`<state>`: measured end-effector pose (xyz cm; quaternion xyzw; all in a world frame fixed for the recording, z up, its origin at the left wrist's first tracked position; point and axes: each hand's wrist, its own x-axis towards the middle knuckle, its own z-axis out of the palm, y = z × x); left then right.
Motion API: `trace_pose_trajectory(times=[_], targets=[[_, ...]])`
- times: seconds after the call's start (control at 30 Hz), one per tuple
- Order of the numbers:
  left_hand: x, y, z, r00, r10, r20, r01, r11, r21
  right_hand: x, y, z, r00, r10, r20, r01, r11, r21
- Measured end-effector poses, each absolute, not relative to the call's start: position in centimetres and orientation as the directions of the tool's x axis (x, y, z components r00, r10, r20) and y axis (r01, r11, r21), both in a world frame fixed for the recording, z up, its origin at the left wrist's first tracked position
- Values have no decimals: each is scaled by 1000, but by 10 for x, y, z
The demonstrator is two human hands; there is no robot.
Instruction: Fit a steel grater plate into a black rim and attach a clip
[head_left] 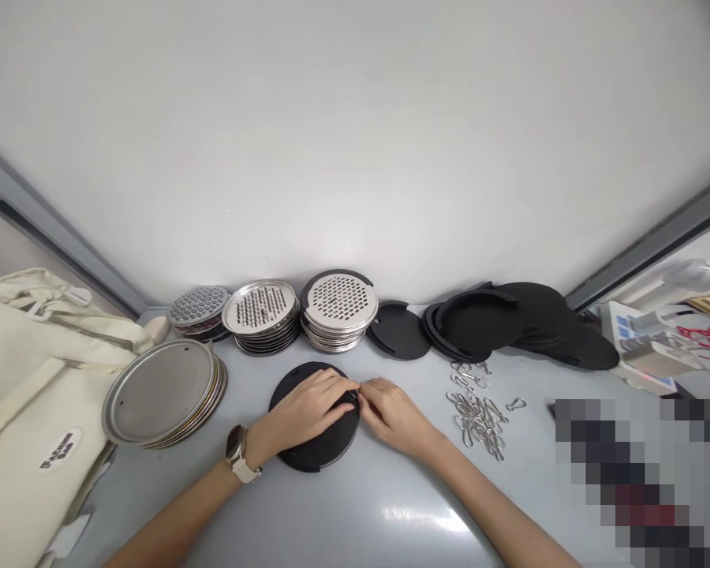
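A round black disc [313, 456] lies on the grey table in front of me. My left hand [313, 406] rests over it, its thumb and fingers closing on the disc's right edge. My right hand [390, 410] meets the left at that edge, its fingers bent in a pinch. A small shiny bit of metal shows between the fingertips, too covered to name. To the right of my right hand lies a loose heap of metal snap hooks [479, 422], with one snap hook [516, 405] apart from the rest.
Along the wall stand stacks of perforated metal grater discs [340, 301], a single black disc [399, 331] and piled black discs [479, 323]. Plain metal discs [162, 394] are stacked at left beside a cream bag [24, 426]. A white box [639, 347] stands at right.
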<state>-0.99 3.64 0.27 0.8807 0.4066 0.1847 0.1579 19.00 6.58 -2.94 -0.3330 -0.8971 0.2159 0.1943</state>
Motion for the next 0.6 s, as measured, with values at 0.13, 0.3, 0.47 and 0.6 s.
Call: trace_pose_trajectory(times=[0.13, 0.3, 0.47, 0.6], targets=[[-10, 36, 3, 599, 776, 200, 656, -618, 433, 190, 66, -29, -704, 679, 210, 509, 687, -518], [-9, 35, 6, 589, 780, 214, 654, -615, 441, 191, 66, -31, -711, 675, 199, 514, 691, -508], [-10, 35, 6, 579, 774, 257, 641, -626, 443, 191, 65, -31, -714, 672, 194, 523, 697, -490], [-11, 37, 1, 545, 786, 293, 663, -618, 423, 191, 64, -30, -713, 672, 201, 523, 701, -486]])
